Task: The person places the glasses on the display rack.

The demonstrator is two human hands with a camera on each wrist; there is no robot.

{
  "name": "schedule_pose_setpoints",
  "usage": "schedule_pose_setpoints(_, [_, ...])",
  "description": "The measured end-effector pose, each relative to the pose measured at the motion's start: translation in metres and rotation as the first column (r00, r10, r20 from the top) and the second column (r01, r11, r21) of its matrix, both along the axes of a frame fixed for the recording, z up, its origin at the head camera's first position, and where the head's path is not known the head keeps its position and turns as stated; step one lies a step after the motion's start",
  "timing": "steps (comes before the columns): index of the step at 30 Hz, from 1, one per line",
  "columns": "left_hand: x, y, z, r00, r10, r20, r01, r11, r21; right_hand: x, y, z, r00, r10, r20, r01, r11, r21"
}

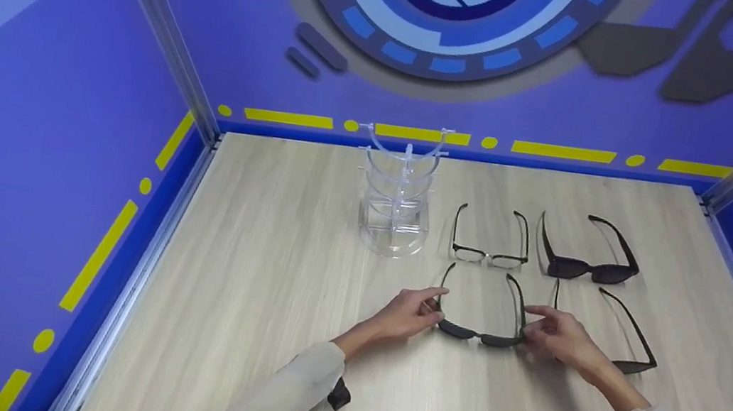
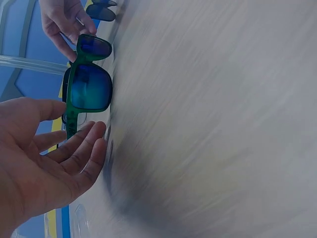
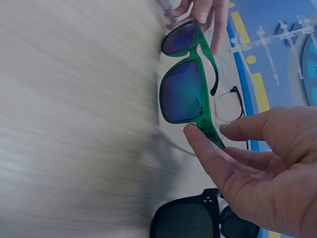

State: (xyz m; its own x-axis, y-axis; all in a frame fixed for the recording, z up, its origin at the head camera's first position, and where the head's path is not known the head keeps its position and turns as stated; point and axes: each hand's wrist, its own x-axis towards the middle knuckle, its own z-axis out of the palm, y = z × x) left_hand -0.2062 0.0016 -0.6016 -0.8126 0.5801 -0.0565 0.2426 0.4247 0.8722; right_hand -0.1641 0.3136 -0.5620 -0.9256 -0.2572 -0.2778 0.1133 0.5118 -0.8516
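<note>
Green-framed sunglasses [image 3: 185, 94] with mirrored blue-green lenses are between my two hands, temples unfolded and pointing away from me. My left hand [image 1: 407, 314] holds them at the left hinge; in the left wrist view its thumb and fingers lie around the temple [image 2: 72, 124]. At the opposite hinge, my right hand [image 1: 557, 336] has its fingertips on either side of the temple, one right at the lens corner. Another pair of black sunglasses [image 1: 634, 367] lies just right of my right hand, partly hidden by it.
A clear tiered eyewear stand [image 1: 394, 227] stands behind my left hand. Farther back lie thin-framed clear glasses [image 1: 488, 257] and thick black sunglasses [image 1: 592, 272], temples open. Blue panels [image 1: 166, 48] wall in the wooden tabletop [image 1: 259, 255].
</note>
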Motion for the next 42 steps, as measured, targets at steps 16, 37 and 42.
schedule_pose_setpoints(16, [0.016, -0.009, 0.003, 0.995, 0.08, 0.055, -0.086, 0.991, 0.105, 0.002, -0.007, -0.004, 0.992, -0.03, 0.12, 0.052, 0.982, -0.18])
schedule_pose_setpoints(37, [0.029, -0.038, 0.004, 0.979, 0.112, 0.168, -0.145, 0.97, 0.195, 0.013, -0.021, -0.007, 0.983, 0.006, 0.182, 0.07, 0.91, -0.41])
schedule_pose_setpoints(42, [0.029, -0.044, 0.004, 0.967, 0.131, 0.216, -0.174, 0.965, 0.195, 0.012, -0.026, -0.01, 0.986, -0.003, 0.166, 0.072, 0.91, -0.409])
